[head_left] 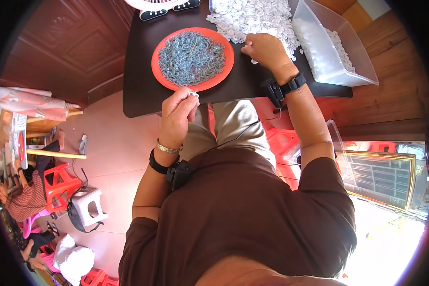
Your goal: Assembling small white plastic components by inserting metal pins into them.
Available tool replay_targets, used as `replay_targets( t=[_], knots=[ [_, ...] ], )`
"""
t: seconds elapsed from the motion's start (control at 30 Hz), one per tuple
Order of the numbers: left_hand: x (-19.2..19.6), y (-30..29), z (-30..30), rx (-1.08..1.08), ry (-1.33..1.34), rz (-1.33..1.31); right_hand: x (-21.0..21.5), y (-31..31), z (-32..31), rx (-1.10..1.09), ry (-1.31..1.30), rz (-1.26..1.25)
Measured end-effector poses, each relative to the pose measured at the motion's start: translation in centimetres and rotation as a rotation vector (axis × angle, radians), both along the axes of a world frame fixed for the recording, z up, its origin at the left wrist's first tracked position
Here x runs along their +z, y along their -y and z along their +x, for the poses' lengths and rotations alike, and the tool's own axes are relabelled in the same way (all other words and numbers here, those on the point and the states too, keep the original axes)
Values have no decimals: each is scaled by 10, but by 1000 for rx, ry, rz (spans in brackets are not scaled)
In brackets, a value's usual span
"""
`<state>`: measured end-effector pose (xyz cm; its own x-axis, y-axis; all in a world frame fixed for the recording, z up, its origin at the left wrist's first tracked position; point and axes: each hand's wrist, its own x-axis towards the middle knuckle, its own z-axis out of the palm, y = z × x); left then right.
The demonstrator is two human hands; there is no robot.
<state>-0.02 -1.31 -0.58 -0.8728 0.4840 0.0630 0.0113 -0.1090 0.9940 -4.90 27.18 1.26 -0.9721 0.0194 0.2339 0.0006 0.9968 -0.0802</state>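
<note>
At the near edge of the desk [139, 97], just beside the orange-red plate [230, 63] of grey metal pieces [190, 58], the left hand [177, 112] pinches a small white piece [193, 94]. The right hand [268, 51] is curled beside the white pile [253, 20]; cannot tell whether it holds anything. Likely fault: a slack pinch could drop the piece into the lap [240, 119].
</note>
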Motion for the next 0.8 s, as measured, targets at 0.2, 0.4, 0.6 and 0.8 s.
replay_targets(
  t=[0.2,0.4,0.6,0.8],
  knots=[
    [-1,3,-1,9,-7,1,-5,-3,-11,-9,41,67],
    [0,0,1,16,14,-14,-14,-8,-18,50,-44,51],
    [0,0,0,9,9,-19,-21,-13,-26,98,-83,59],
    [-1,0,-1,13,9,-12,-14,-3,-16,163,-47,148]
  ],
)
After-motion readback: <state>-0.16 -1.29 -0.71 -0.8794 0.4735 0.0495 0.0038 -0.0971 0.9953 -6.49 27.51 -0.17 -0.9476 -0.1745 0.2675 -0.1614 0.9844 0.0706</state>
